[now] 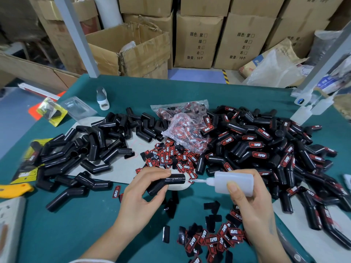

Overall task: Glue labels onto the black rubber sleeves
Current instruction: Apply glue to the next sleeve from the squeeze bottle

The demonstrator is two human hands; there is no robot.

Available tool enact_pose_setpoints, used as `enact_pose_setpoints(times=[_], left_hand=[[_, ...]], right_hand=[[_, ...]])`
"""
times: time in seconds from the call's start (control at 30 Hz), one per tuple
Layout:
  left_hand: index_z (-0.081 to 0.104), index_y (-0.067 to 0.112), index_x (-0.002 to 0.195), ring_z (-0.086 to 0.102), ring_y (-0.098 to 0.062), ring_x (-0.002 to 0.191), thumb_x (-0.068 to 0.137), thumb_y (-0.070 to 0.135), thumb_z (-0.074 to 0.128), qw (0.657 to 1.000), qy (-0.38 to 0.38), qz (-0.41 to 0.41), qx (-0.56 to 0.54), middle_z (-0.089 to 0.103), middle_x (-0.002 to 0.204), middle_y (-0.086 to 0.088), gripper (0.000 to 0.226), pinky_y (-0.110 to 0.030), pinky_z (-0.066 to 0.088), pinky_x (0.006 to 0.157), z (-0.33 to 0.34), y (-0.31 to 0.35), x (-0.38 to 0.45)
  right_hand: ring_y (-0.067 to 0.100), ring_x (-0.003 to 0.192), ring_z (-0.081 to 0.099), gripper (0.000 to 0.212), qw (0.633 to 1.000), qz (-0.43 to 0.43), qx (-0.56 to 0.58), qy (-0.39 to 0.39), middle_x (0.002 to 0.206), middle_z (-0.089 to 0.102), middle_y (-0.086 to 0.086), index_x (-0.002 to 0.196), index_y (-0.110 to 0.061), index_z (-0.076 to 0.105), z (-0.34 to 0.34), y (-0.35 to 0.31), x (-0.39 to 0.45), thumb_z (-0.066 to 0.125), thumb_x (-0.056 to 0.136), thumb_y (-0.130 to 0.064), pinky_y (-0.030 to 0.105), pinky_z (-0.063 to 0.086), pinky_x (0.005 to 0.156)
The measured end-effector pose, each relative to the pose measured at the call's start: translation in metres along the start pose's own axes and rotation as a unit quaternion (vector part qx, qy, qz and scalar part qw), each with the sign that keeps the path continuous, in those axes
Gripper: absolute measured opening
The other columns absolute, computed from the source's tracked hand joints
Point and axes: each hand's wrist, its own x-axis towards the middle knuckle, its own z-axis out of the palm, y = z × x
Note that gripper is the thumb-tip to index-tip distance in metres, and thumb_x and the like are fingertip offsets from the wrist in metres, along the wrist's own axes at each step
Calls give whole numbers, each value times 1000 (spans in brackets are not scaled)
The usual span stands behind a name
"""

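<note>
Loose red-and-black labels (212,239) lie scattered on the green table (79,230) closest to the person, between the two forearms. Above them, the left hand (144,190) grips a bent black rubber sleeve (167,183), fingers curled over its top and thumb beneath, holding it just off the table. From the right, the right hand (252,204) clasps a translucent glue bottle (234,183) lying sideways, its thin nozzle reaching the sleeve's open end. Bare sleeves (85,149) are heaped to the left, and sleeves already bearing labels (266,149) are piled to the right. Between these piles sit another pile of labels (171,158) and clear bags of labels (186,126). Cardboard boxes (197,38) stand beyond the table.
</note>
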Motion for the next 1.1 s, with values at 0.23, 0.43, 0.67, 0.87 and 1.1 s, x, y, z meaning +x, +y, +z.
enact_pose_setpoints(times=[0.23, 0.43, 0.67, 0.87, 1.1], left_hand=[[73, 27, 113, 67, -17, 115, 85, 2, 74, 1000, 8, 2, -6, 70, 117, 9, 37, -22, 47, 102, 0, -2, 0], [74, 26, 113, 67, -18, 116, 86, 3, 74, 1000, 9, -4, -13, 71, 117, 7, 36, -24, 48, 102, 1, -4, -1], [73, 31, 114, 67, -19, 115, 87, 5, 74, 1000, 17, -4, -10, 71, 117, 8, 37, -24, 48, 102, 0, -4, 0], [73, 32, 114, 67, -20, 115, 88, 7, 74, 1000, 19, -6, -16, 71, 117, 9, 36, -24, 49, 101, 0, -3, 0], [75, 26, 111, 67, -16, 114, 86, 3, 73, 1000, 16, 5, -3, 70, 115, 11, 34, -19, 47, 101, 0, 0, 1]], right_hand=[[4, 79, 63, 28, 1000, 1, 6, 5, 99, 69, -5, 103, -33, 65, 0, -2, 1, 66, 85, -53, 15, 49, 68], [4, 80, 64, 29, 1000, 6, 6, 2, 99, 70, -5, 103, -33, 65, 0, -3, 0, 66, 83, -55, 15, 50, 69], [4, 80, 63, 31, 1000, 7, 7, 5, 97, 70, -6, 102, -32, 65, -1, -3, 0, 66, 82, -55, 16, 50, 69], [4, 79, 63, 29, 1000, 7, 4, 13, 99, 70, -5, 104, -35, 65, -2, -1, 1, 66, 83, -55, 16, 51, 68], [3, 79, 63, 29, 1000, 0, 9, 13, 100, 69, -4, 105, -31, 65, -1, 0, 1, 67, 86, -52, 14, 50, 69]])
